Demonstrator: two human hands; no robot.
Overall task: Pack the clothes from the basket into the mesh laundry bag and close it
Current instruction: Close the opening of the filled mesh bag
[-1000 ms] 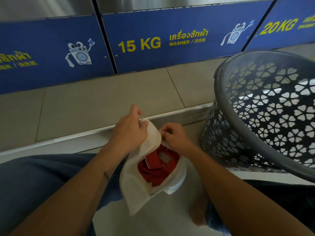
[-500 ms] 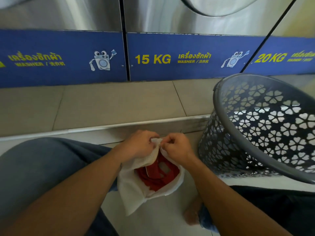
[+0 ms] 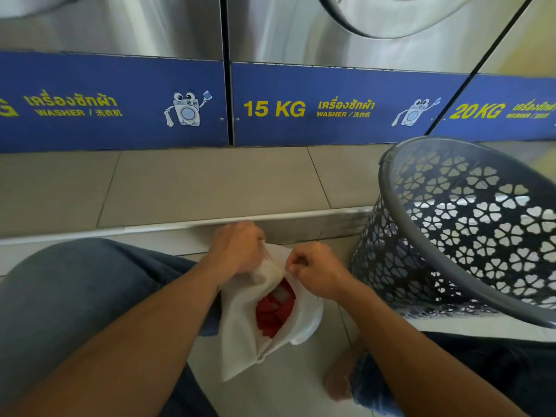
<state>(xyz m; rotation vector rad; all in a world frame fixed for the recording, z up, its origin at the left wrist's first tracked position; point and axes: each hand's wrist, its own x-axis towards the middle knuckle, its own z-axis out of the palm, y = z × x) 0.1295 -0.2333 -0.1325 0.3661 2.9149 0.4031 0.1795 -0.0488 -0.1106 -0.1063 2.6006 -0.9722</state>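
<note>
A white mesh laundry bag (image 3: 240,332) hangs between my knees, low in the middle of the head view. Red clothing (image 3: 275,314) shows through its slit-like opening. My left hand (image 3: 237,249) grips the bag's top edge from the left. My right hand (image 3: 316,270) pinches the top edge from the right, close against the left hand. The grey plastic basket (image 3: 421,236) with flower-shaped holes stands tilted at the right; the part of its inside that I see holds no clothes.
Stainless washers with blue panels (image 3: 301,109) marked 15 KG and 20 KG fill the back. A tiled step (image 3: 195,185) runs below them. My jeans-clad legs (image 3: 75,296) flank the bag, and a bare foot (image 3: 340,380) rests on the floor.
The view tilted upward, showing more of the washers. My hands came together at the bag's top, and the opening narrowed from a wide gap to a slit over the red clothing.
</note>
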